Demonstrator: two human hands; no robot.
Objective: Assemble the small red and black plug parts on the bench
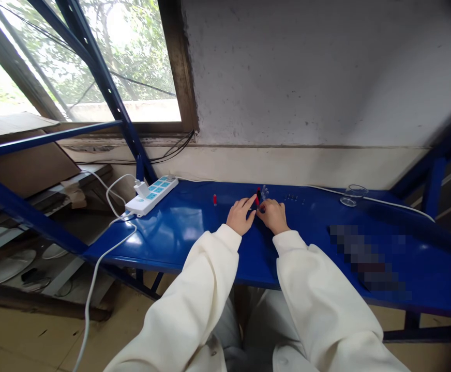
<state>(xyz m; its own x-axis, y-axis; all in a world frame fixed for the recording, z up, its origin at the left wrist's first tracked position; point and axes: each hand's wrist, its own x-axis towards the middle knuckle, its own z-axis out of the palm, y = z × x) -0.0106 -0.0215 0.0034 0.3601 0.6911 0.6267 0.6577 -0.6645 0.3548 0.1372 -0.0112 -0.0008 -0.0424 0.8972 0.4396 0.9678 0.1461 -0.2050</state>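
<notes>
My left hand point(241, 216) is over the blue table with its fingers stretched out and the index fingertip at a small red cylinder point(257, 200). The thumb is apart from the fingers. Close beside it, my right hand point(273, 216) has its fingers curled in a pinch; whatever they hold is too small and hidden to name. Just beyond the fingertips stand a small black piece point(258, 191) and several clear little tubes point(264, 191). Another small red cylinder point(215, 199) stands upright to the left, apart from both hands.
Several tiny dark pieces point(291, 197) lie right of the hands. A clear glass point(353, 195) stands farther right, near a white cable. A pixelated dark object point(367, 261) lies at the right front. At the left is a white power strip point(151, 195) with a plug and cable.
</notes>
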